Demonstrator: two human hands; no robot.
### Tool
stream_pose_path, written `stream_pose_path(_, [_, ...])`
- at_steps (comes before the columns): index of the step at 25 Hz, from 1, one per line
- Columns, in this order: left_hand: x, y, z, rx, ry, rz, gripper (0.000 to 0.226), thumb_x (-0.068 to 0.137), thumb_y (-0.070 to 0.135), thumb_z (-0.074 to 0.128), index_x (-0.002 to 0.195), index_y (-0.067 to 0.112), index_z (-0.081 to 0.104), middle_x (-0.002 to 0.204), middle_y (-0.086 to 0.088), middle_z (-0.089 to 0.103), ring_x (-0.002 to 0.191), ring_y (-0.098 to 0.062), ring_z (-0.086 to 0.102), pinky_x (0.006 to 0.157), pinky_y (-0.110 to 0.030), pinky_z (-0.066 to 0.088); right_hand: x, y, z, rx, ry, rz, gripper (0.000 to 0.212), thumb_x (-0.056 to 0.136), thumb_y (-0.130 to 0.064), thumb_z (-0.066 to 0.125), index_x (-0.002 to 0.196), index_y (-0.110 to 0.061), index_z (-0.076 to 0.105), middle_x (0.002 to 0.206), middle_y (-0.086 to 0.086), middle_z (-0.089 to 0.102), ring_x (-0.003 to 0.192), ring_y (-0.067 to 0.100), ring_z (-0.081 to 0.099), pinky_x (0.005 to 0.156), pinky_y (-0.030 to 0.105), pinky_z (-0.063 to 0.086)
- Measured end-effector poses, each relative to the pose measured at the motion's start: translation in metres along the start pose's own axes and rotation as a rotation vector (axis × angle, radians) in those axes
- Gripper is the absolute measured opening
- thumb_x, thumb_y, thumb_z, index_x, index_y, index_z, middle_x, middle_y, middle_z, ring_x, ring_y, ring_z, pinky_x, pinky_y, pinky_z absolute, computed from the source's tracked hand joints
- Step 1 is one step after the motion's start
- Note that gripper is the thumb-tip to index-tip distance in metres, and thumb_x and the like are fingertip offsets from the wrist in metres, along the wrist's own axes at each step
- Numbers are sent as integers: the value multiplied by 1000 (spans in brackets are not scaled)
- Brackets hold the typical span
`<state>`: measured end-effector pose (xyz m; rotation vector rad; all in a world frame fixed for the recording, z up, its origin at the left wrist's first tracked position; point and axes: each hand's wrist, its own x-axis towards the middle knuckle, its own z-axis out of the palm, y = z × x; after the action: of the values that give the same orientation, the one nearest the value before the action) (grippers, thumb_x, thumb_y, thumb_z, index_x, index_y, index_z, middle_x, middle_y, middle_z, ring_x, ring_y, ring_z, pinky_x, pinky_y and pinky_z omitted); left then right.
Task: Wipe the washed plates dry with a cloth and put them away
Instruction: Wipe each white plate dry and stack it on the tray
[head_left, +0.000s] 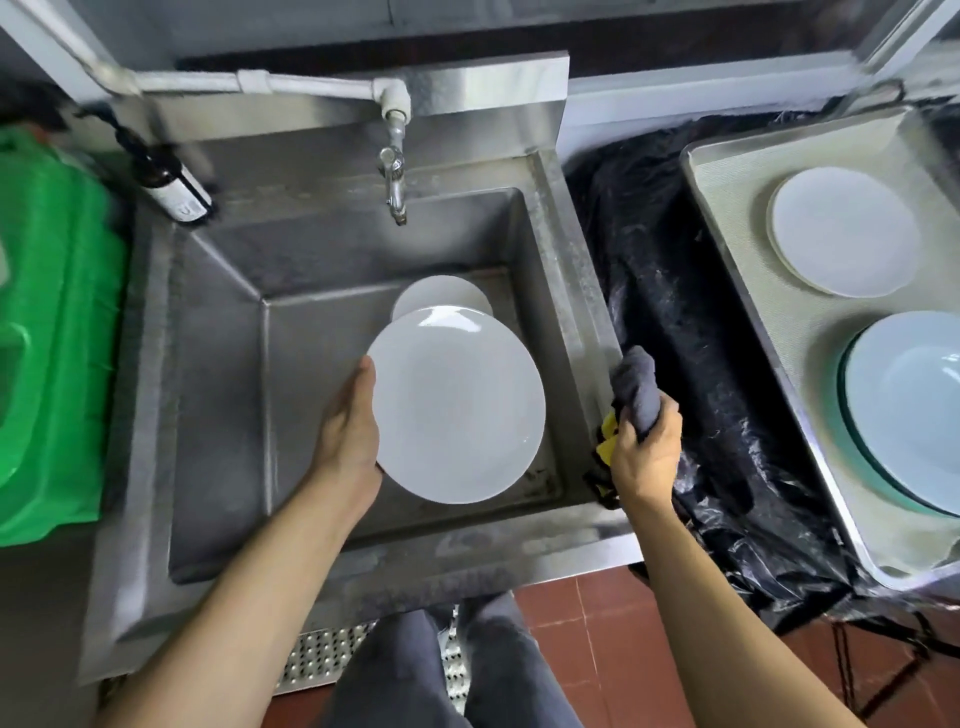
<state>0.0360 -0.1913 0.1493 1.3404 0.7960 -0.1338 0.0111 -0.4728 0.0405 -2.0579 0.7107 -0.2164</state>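
Leftmost, a green plastic bin (47, 322) stands beside the square stainless-steel sink (218, 322), with a dark glass bottle (174, 179) on the sink's back ledge. Over the basin, the left hand (349, 421) grips the rim of a large round white plate (460, 405); a second white plate (441, 297) lies behind it in the basin. At the sink's right edge, the right hand (647, 447) clutches a bunched grey cloth (638, 389), just beside a yellow sponge (607, 439). Right of black plastic sheeting (675, 312), a rectangular metal tray (737, 218) holds a flat white plate (844, 239) and a stack of pale blue bowls (914, 410).
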Motion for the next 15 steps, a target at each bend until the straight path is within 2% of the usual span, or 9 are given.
stream_pose_path(2, [-5, 11, 2, 20, -8, 30, 22, 98, 54, 51, 92, 42, 68, 88, 25, 74, 95, -5, 67, 68, -27, 56, -6, -33, -5, 129, 71, -32, 42, 89, -14, 59, 129, -24, 54, 112, 3, 64, 87, 11, 67, 67, 27, 51])
stream_pose_path(4, [-8, 21, 4, 38, -22, 67, 21, 98, 55, 50, 92, 44, 65, 97, 24, 71, 103, -7, 64, 86, -35, 56, -14, -76, -10, 200, 82, -119, 52, 82, -19, 62, 129, -41, 52, 101, -10, 70, 68, 9, 69, 50, 24, 53])
stream_pose_path(5, [-10, 26, 6, 42, -34, 87, 20, 99, 55, 49, 91, 43, 64, 99, 25, 69, 105, -7, 63, 93, -37, 53, -18, -97, -10, 218, 74, -183, 55, 80, -22, 63, 129, -43, 52, 102, -9, 70, 67, 11, 69, 51, 24, 54])
stream_pose_path(7, [-15, 38, 11, 33, -39, 137, 21, 100, 49, 51, 88, 38, 64, 88, 29, 70, 101, 0, 62, 98, -35, 50, -24, -137, -6, 157, 27, -351, 55, 78, -26, 63, 132, -33, 56, 117, -3, 64, 91, 16, 68, 76, 30, 56])
stream_pose_path(8, [-16, 44, 14, 30, -40, 169, 22, 101, 46, 51, 86, 36, 64, 83, 31, 70, 97, 4, 62, 98, -32, 49, -28, -154, -1, 74, -14, -446, 56, 79, -27, 63, 134, -25, 57, 122, 1, 61, 102, 20, 63, 88, 34, 52])
stream_pose_path(10, [-20, 55, 18, 45, -53, 255, 22, 102, 42, 51, 86, 34, 65, 82, 34, 68, 97, 4, 64, 97, -24, 48, -34, -177, 13, -108, -50, -586, 57, 82, -26, 63, 137, -13, 58, 126, 8, 62, 113, 29, 57, 100, 39, 44])
stream_pose_path(12, [-22, 67, 17, 47, -67, 325, 26, 102, 41, 52, 83, 33, 69, 84, 31, 71, 101, 1, 65, 89, -18, 50, -40, -194, 24, -86, -113, -577, 61, 85, -16, 68, 144, -7, 54, 140, 13, 59, 130, 33, 52, 112, 44, 39])
stream_pose_path(15, [-22, 85, 12, 66, -91, 437, 32, 102, 41, 53, 80, 35, 76, 84, 27, 73, 84, 10, 63, 77, -8, 49, -51, -212, 35, 99, -197, -568, 68, 87, -6, 68, 151, -7, 46, 155, 9, 48, 144, 24, 43, 120, 40, 33])
